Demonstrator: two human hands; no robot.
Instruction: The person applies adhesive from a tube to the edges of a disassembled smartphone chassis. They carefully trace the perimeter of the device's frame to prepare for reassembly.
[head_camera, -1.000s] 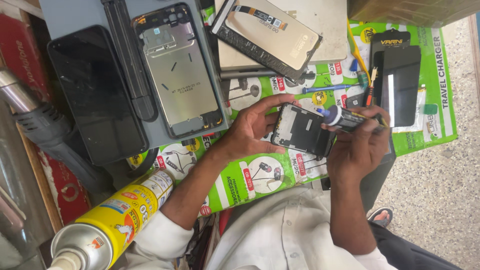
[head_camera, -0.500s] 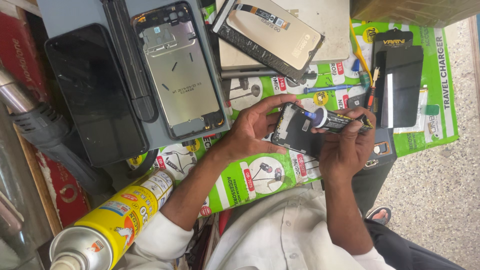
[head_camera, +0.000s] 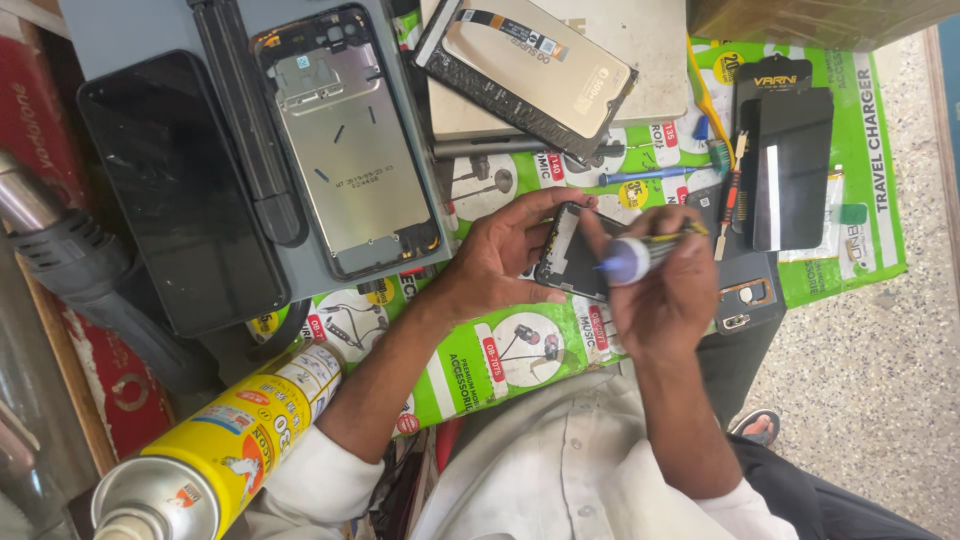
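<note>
1. Left hand (head_camera: 500, 255) grips the opened phone body (head_camera: 568, 262) above the green mat (head_camera: 470, 365).
2. Right hand (head_camera: 665, 290) pinches a screwdriver (head_camera: 640, 255) against it — apparently mid-disassembly.
3. Bare frame (head_camera: 350, 150) and screen (head_camera: 185, 190) lie apart — reassembly seems left.

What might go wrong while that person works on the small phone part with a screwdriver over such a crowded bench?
The left hand holds the phone part in the air while the right hand works a screwdriver into it, so a slip could gouge it or jab a finger. Any dropped screw could vanish among the green packaging. The yellow spray can lies beside the left elbow and could get knocked.
</note>
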